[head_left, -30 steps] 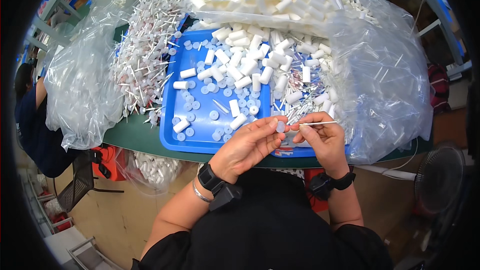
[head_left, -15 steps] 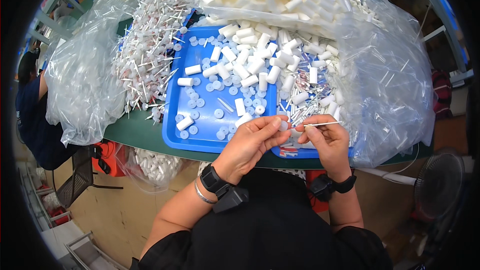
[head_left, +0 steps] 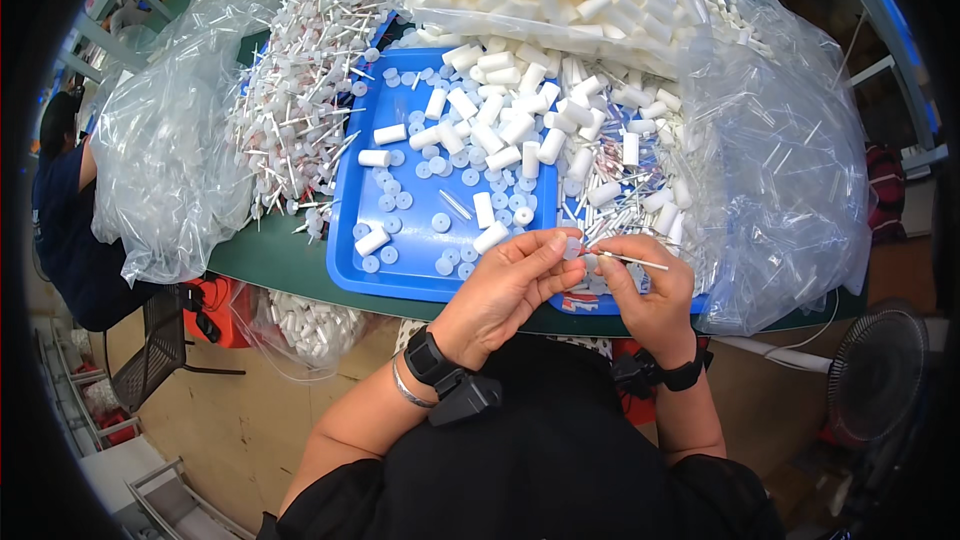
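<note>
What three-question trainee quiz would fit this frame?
1. True or false: the right hand holds a thin white stick.
2. What does the left hand pinch? A) a small round disc B) a bag C) a tall cap
3. What colour is the tray under the loose parts?

Key: 1 true; 2 A; 3 blue.

Over the blue tray (head_left: 400,270), the left hand (head_left: 505,290) pinches a small disc (head_left: 572,249) against the right hand's (head_left: 650,290) thin stick (head_left: 635,260).
</note>
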`<state>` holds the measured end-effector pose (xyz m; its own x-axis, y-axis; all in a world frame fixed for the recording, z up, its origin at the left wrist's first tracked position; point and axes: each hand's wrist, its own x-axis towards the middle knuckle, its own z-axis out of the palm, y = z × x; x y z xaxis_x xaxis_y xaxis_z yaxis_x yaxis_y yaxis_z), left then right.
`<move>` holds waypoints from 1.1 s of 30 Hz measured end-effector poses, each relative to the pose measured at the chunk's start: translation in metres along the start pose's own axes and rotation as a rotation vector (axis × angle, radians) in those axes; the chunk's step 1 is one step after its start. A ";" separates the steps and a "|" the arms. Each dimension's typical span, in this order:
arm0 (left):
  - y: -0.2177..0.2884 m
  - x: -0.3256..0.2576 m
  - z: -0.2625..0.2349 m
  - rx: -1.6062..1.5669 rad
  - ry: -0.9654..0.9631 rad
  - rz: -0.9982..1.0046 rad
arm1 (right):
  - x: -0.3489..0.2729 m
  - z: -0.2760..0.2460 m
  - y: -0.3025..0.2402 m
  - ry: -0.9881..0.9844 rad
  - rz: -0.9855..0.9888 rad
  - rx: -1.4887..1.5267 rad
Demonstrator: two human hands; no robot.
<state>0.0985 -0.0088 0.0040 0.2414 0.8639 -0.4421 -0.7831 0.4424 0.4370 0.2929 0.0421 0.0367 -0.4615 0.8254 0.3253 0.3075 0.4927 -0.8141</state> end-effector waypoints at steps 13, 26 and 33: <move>-0.005 0.004 -0.011 -0.079 -0.060 -0.046 | 0.004 -0.006 -0.017 -0.138 0.393 0.279; -0.010 0.002 -0.013 -0.098 -0.045 -0.053 | 0.000 0.008 -0.008 -0.020 -0.219 -0.397; -0.015 0.006 -0.022 -0.087 -0.073 -0.046 | 0.003 0.015 -0.008 -0.057 -0.169 -0.342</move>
<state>0.0990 -0.0151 -0.0223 0.3170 0.8597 -0.4005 -0.8161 0.4624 0.3467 0.2760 0.0364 0.0372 -0.5716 0.7130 0.4061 0.4790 0.6918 -0.5404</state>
